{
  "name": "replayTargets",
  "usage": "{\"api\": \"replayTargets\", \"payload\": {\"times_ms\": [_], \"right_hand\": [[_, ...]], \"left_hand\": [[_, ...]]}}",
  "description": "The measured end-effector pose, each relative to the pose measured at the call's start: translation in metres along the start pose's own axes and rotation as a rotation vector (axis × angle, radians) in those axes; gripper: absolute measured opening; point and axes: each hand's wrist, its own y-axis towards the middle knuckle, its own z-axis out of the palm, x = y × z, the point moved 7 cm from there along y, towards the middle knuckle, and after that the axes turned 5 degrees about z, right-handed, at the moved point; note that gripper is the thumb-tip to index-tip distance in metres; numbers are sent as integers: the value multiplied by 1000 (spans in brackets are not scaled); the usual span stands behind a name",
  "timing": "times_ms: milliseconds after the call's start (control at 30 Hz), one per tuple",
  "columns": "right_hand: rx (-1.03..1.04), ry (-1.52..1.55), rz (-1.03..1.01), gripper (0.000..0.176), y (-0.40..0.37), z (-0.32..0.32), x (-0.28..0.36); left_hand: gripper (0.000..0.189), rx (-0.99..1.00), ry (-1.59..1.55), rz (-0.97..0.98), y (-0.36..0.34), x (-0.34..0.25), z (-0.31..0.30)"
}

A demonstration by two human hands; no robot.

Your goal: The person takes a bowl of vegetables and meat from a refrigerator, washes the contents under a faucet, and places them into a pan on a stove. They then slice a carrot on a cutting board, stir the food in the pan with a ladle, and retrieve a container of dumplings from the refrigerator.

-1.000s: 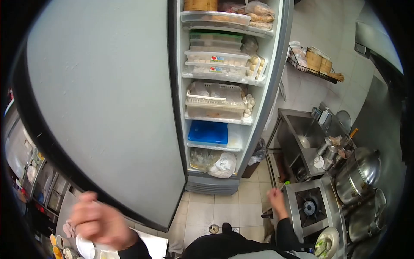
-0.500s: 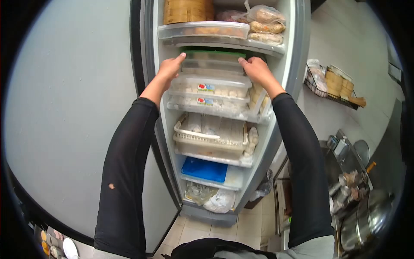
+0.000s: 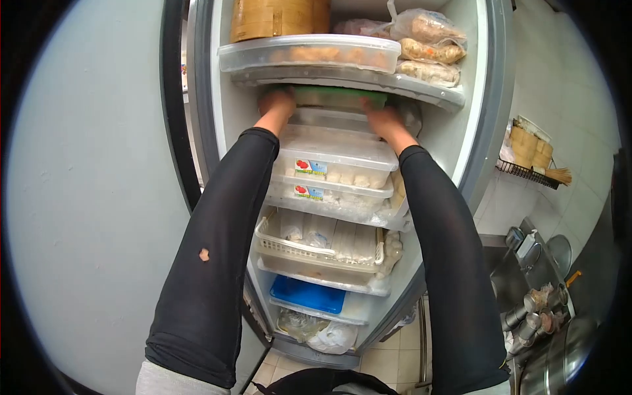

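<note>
A clear plastic container with a green lid (image 3: 339, 97) sits under the upper shelf of the open upright refrigerator. My left hand (image 3: 278, 105) grips its left end, and my right hand (image 3: 384, 121) grips its right end; both are slightly blurred, with some fingers hidden. Just below it is another clear container (image 3: 329, 119). Beneath that, two stacked see-through boxes with labels (image 3: 342, 153) hold white round pieces. The upper shelf (image 3: 342, 80) lies close above my hands.
On the upper shelf stand a bamboo steamer (image 3: 280, 16), a long clear container (image 3: 309, 54) and bagged food (image 3: 429, 49). Lower down are a white basket (image 3: 296, 245) and a blue lid (image 3: 307, 293). The refrigerator door (image 3: 85, 197) stands left; a wall rack (image 3: 530, 172) hangs right.
Both hands have moved deeper into the refrigerator with the green-lidded container, which now sits further under the upper shelf. My view has come closer to the shelves.
</note>
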Motion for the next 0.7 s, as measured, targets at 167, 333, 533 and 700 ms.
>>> {"api": "replayTargets", "payload": {"times_ms": [167, 333, 533, 700], "right_hand": [[-190, 46, 102, 91, -10, -12, -5], [-219, 4, 54, 92, -21, -21, 6], [-255, 60, 10, 98, -14, -15, -1], [-253, 68, 55, 94, -9, -18, -3]], "left_hand": [[53, -330, 116, 194, -32, -7, -35], [31, -197, 378, 624, -82, -61, -45], [21, -14, 684, 1001, -96, -95, -11], [19, -50, 700, 981, -101, -106, -7]]}}
